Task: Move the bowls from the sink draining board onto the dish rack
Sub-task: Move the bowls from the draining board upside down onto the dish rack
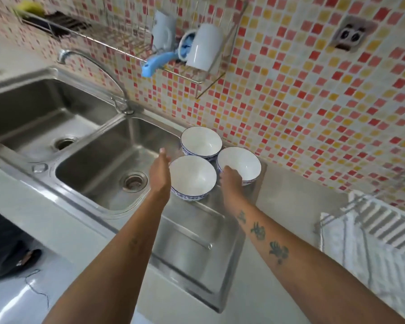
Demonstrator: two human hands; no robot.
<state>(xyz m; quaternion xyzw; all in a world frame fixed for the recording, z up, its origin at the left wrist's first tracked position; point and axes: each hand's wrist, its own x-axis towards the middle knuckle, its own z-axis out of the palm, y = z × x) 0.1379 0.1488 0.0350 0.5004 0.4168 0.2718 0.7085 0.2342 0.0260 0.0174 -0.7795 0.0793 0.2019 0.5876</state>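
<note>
Three white bowls with blue patterned outsides stand upright on the steel draining board (pixel 192 239), close to the tiled wall. The back bowl (pixel 201 141) sits nearest the wall, the front bowl (pixel 192 176) is closest to me, and the right bowl (pixel 240 161) is beside it. My left hand (pixel 160 171) is flat with fingers extended, just left of the front bowl and not holding it. My right hand (pixel 230 181) reaches the near rim of the right bowl; its fingers are hidden behind the hand. A wire dish rack (pixel 185 73) hangs on the wall above.
The wall rack holds two white mugs (pixel 205 46) and a blue-handled utensil (pixel 154 61). A double steel sink (pixel 108 164) with a curved tap (pixel 96 64) lies to the left. A white slatted rack with a cloth (pixel 379 232) sits at the right on the counter.
</note>
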